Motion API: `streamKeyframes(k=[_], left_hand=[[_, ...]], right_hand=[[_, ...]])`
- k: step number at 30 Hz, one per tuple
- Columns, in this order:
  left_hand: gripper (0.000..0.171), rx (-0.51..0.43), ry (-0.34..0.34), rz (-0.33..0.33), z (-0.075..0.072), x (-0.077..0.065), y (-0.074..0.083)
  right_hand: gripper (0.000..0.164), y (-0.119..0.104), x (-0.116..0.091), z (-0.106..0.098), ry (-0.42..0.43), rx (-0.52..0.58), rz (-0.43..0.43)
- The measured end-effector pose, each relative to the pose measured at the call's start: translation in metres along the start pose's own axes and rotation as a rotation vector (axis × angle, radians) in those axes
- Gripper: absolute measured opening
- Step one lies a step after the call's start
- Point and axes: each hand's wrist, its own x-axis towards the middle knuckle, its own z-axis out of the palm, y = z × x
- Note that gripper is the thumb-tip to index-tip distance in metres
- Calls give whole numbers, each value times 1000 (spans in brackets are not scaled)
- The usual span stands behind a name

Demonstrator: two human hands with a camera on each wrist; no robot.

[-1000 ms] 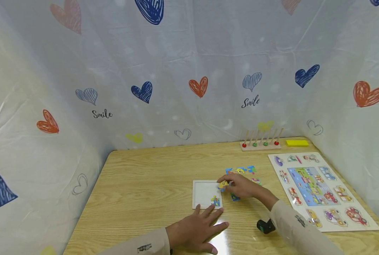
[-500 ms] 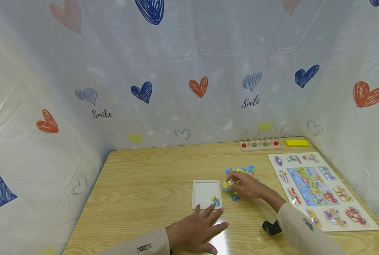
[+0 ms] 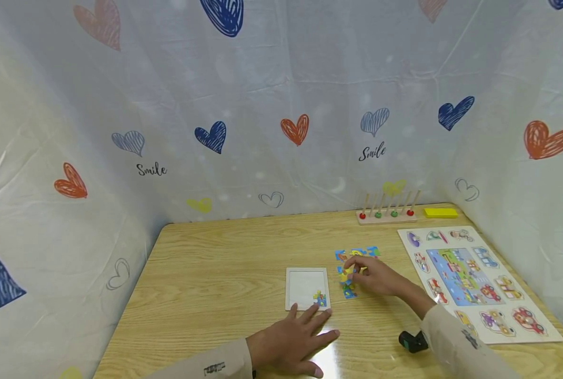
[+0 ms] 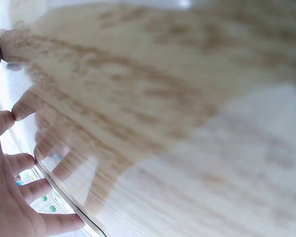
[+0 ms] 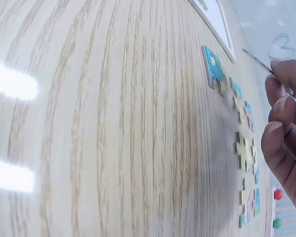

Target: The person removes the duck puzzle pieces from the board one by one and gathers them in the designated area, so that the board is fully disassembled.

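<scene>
My right hand (image 3: 378, 276) pinches a yellow and blue jigsaw piece (image 3: 345, 275) between thumb and finger, just above the loose pieces. From the right wrist, that piece shows edge-on as a thin sliver (image 5: 258, 61). Fingers spread, my left hand (image 3: 297, 341) lies on the table with fingertips at the near rim of a white puzzle tray (image 3: 288, 289). A few joined pieces (image 3: 320, 298) sit in the tray's near right corner. Loose jigsaw pieces (image 3: 357, 252) lie right of the tray, some partly hidden behind my right hand; a blue one (image 5: 214, 69) lies nearest the tray.
A large picture board (image 3: 487, 263) with vehicle shapes lies at the right of the wooden table (image 3: 205, 273). Behind are a pegged bead stand (image 3: 386, 217) and a yellow block (image 3: 441, 212). A black object (image 3: 412, 342) is by my right sleeve.
My right hand has drawn back rightward from the tray's right rim, carrying the jigsaw piece to above the loose pieces. The left hand and the pieces in the tray have stayed put.
</scene>
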Motion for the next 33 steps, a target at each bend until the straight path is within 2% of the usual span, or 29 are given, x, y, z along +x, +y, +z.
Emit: streamKeyframes(k=[10, 19, 27, 33], left_hand=[[77, 24, 39, 8, 2, 0, 0], [75, 22, 36, 10, 0, 0, 1], [75, 31, 41, 5, 1, -1, 0], [76, 28, 38, 7, 3, 0, 0]], right_hand=[[31, 4, -10, -9, -24, 47, 9], [34, 11, -19, -13, -64, 186, 70], [33, 14, -27, -15, -71, 194, 60], [32, 20, -34, -15, -62, 193, 91]])
